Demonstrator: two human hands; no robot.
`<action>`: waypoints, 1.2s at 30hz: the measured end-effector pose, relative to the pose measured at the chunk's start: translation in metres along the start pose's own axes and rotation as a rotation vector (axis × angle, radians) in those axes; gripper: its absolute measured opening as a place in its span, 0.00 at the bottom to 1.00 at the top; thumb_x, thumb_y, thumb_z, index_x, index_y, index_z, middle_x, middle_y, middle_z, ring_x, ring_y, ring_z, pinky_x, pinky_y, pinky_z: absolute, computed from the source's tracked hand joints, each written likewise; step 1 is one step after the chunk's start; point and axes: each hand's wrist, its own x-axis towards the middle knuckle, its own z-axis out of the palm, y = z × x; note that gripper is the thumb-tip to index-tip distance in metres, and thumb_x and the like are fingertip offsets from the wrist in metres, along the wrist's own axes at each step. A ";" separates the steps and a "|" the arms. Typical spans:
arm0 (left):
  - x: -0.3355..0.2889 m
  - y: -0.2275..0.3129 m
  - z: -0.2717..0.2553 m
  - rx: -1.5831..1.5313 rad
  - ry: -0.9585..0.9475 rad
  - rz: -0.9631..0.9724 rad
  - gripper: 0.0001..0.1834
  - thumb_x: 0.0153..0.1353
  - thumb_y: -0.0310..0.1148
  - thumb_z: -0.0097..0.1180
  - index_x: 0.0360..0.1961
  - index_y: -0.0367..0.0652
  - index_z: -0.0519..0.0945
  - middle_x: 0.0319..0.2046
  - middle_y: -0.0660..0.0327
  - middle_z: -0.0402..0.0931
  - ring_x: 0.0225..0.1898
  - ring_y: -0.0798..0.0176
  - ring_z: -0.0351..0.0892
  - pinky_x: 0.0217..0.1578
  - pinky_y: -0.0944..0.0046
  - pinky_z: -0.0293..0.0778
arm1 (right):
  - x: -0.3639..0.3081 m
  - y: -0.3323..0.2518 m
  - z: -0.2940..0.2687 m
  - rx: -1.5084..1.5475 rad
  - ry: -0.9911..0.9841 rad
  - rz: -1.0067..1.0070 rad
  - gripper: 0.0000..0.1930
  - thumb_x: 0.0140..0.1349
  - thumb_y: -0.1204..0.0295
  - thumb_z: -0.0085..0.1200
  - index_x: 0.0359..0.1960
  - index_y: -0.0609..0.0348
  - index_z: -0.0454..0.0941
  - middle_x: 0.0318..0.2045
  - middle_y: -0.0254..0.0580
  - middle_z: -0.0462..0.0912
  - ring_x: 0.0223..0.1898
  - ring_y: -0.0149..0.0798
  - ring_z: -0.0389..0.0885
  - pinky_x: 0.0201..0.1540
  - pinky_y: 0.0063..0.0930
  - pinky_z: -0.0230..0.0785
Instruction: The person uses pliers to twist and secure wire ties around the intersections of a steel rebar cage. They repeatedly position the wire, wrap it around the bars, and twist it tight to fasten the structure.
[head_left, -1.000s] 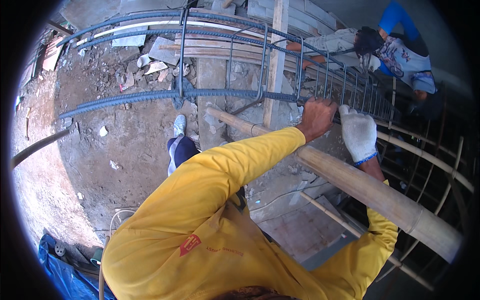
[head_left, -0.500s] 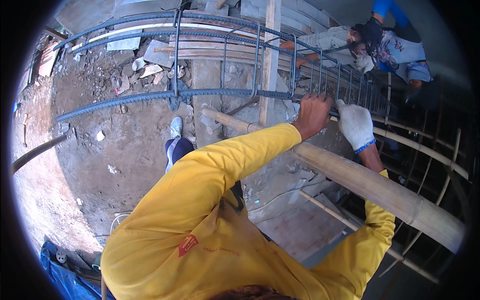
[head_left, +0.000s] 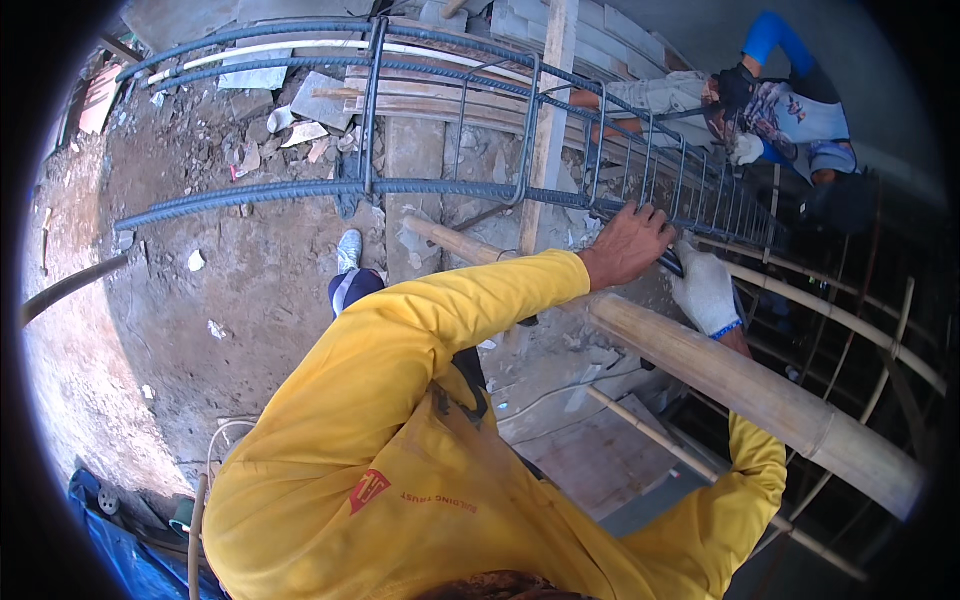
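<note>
The rebar cage (head_left: 450, 190) spans the dirt pit horizontally, long bars ringed by stirrups, raised so both hands can reach it from the thick bamboo pole (head_left: 760, 395) below. The bare left hand (head_left: 628, 243) is wrapped around the near bar, steadying it. The gloved right hand (head_left: 705, 290) closes on a small dark tool (head_left: 672, 264) (kind unclear) just beside it

A thick bamboo pole (head_left: 760, 395) slants across the right, rubble (head_left: 250, 150) litters the dirt ground, and a blue tarp (head_left: 120, 550) lies lower left.
</note>
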 end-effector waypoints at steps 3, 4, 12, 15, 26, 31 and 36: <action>-0.008 0.005 0.004 -0.023 -0.085 -0.062 0.18 0.54 0.30 0.66 0.47 0.39 0.84 0.38 0.51 0.86 0.41 0.46 0.90 0.34 0.45 0.79 | -0.006 -0.006 0.004 0.368 -0.093 0.017 0.19 0.61 0.64 0.69 0.50 0.62 0.83 0.36 0.62 0.87 0.43 0.64 0.88 0.45 0.54 0.78; -0.007 0.004 0.006 -0.051 -0.221 -0.101 0.19 0.54 0.30 0.66 0.48 0.38 0.84 0.38 0.51 0.86 0.41 0.46 0.90 0.34 0.46 0.79 | -0.008 -0.011 0.005 0.351 -0.068 0.056 0.20 0.60 0.65 0.71 0.50 0.64 0.83 0.36 0.64 0.87 0.42 0.65 0.88 0.44 0.54 0.78; -0.014 -0.005 0.007 -0.047 -0.014 0.038 0.14 0.56 0.30 0.64 0.44 0.39 0.85 0.33 0.50 0.87 0.35 0.45 0.89 0.33 0.48 0.81 | -0.010 -0.011 0.001 0.371 -0.190 0.092 0.22 0.53 0.69 0.66 0.50 0.65 0.83 0.40 0.62 0.90 0.45 0.65 0.89 0.50 0.51 0.80; -0.020 -0.007 0.011 -0.055 0.015 0.091 0.10 0.56 0.30 0.63 0.39 0.40 0.86 0.31 0.51 0.86 0.32 0.45 0.89 0.34 0.48 0.81 | -0.013 -0.006 0.016 0.352 -0.081 0.033 0.20 0.54 0.69 0.64 0.49 0.60 0.83 0.34 0.55 0.89 0.41 0.59 0.90 0.46 0.52 0.82; -0.019 -0.011 0.004 -0.064 -0.123 0.097 0.15 0.52 0.32 0.69 0.40 0.38 0.85 0.37 0.50 0.87 0.36 0.46 0.89 0.35 0.48 0.83 | -0.018 -0.007 0.029 0.292 -0.156 0.078 0.10 0.62 0.68 0.59 0.44 0.57 0.82 0.26 0.43 0.85 0.36 0.49 0.90 0.40 0.45 0.80; -0.010 -0.014 0.000 -0.007 -0.445 0.069 0.23 0.51 0.33 0.70 0.49 0.36 0.84 0.39 0.49 0.87 0.40 0.47 0.89 0.38 0.48 0.83 | -0.018 -0.009 0.036 0.346 0.012 0.016 0.18 0.63 0.63 0.66 0.49 0.63 0.85 0.35 0.50 0.90 0.39 0.49 0.90 0.45 0.44 0.79; -0.004 -0.020 0.004 -0.008 -0.349 0.125 0.22 0.52 0.30 0.67 0.50 0.37 0.84 0.33 0.48 0.87 0.38 0.43 0.90 0.36 0.45 0.82 | -0.010 -0.003 0.033 0.316 -0.003 0.069 0.23 0.61 0.62 0.71 0.53 0.62 0.84 0.38 0.51 0.90 0.39 0.50 0.90 0.44 0.44 0.80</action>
